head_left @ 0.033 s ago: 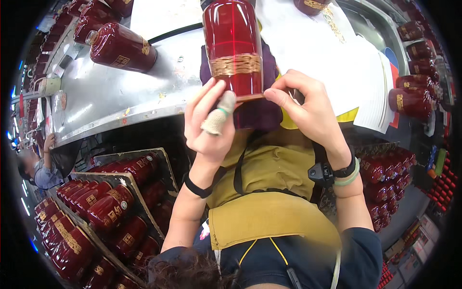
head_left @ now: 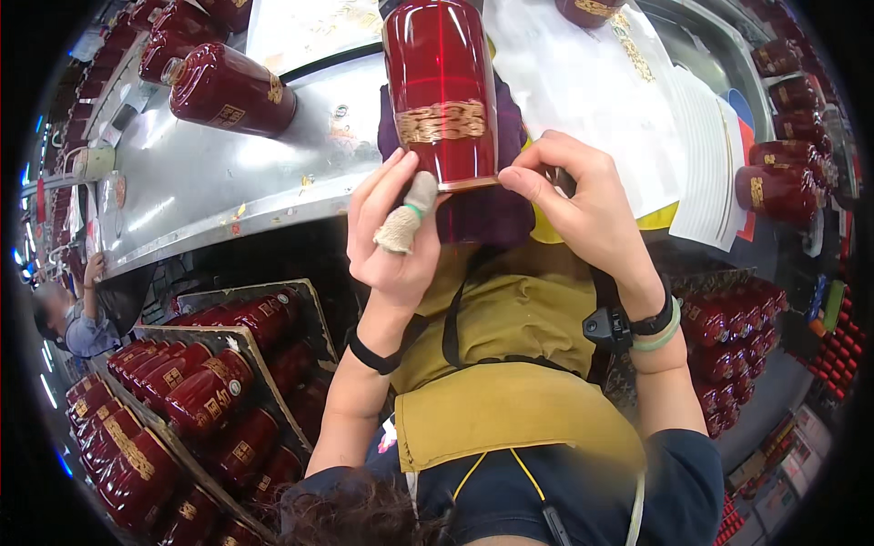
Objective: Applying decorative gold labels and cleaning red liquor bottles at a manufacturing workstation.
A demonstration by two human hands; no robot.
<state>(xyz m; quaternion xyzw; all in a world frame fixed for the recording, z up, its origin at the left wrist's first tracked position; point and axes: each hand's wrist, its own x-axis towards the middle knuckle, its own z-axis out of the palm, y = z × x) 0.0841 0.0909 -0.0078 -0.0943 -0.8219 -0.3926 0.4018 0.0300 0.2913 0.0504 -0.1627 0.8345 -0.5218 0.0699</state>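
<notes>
A glossy dark red bottle (head_left: 442, 64) lies with its base toward me on a purple cloth (head_left: 510, 214) at the table's front edge. Thin red light lines cross it, and a gold patterned band (head_left: 442, 122) runs around it near the base. At the base's left side, my left hand (head_left: 393, 223) grips the bottle with fingers bent, its thumb in a beige fabric finger cover (head_left: 401, 225). My right hand (head_left: 583, 196) pinches the right corner of the base between thumb and curled forefinger. The bottle's underside is hidden.
Another red bottle (head_left: 232, 91) lies on the metal table (head_left: 209, 187) at left. White paper sheets (head_left: 592, 109) cover the right. Crates of red bottles (head_left: 209, 391) stand low at left, with stacked bottles (head_left: 728, 337) at right. Another person (head_left: 73, 318) is at far left.
The bottle has turned about its length, so a different part of the gold band faces up. My left hand has shifted slightly left; my right hand stays at the base corner.
</notes>
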